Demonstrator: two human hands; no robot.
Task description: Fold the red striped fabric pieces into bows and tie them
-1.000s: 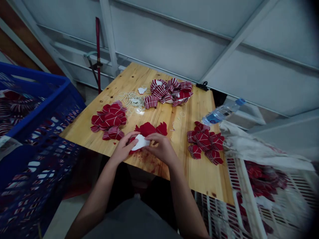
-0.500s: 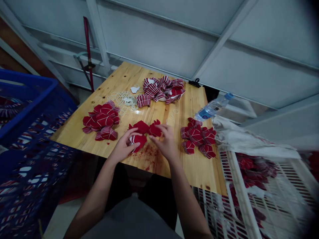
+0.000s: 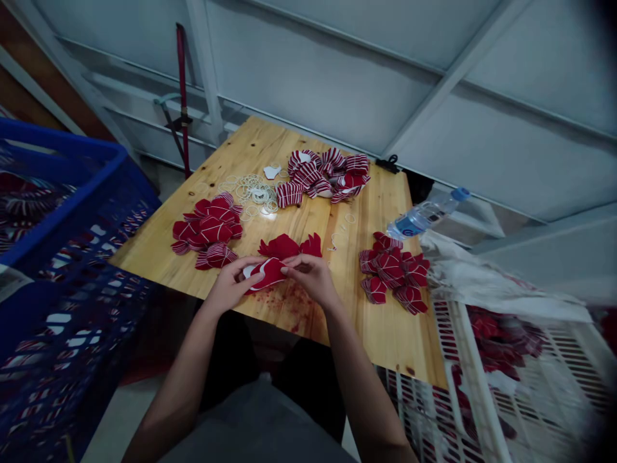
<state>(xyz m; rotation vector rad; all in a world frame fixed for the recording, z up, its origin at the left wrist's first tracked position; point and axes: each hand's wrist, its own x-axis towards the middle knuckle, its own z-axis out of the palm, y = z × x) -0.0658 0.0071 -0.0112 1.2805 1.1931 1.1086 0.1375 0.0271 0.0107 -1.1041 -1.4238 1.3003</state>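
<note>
A red cloth piece with a white part (image 3: 270,272) is held just above the front of the wooden table (image 3: 332,318). My left hand (image 3: 230,284) grips its left end, thumb on top. At its right edge, my right hand (image 3: 313,278) pinches the cloth between thumb and fingers. Right behind both hands lie more red cloth pieces (image 3: 282,245). Bundled red pieces with white lines form a left pile (image 3: 212,226) and a right pile (image 3: 391,269). Farther back are striped red-and-white bundles (image 3: 304,175) beside loose pale rubber bands (image 3: 255,193).
A blue crate (image 3: 91,186) stands at the left, holding striped cloth. To the right are a white plastic basket (image 3: 475,366) and white sacking (image 3: 501,283). A water bottle (image 3: 429,213) lies by the table's right edge, and a black clip (image 3: 388,164) sits at the back.
My right hand has moved left from the rear red pieces and closed on the right edge of the cloth held in my left hand. The view has shifted slightly.
</note>
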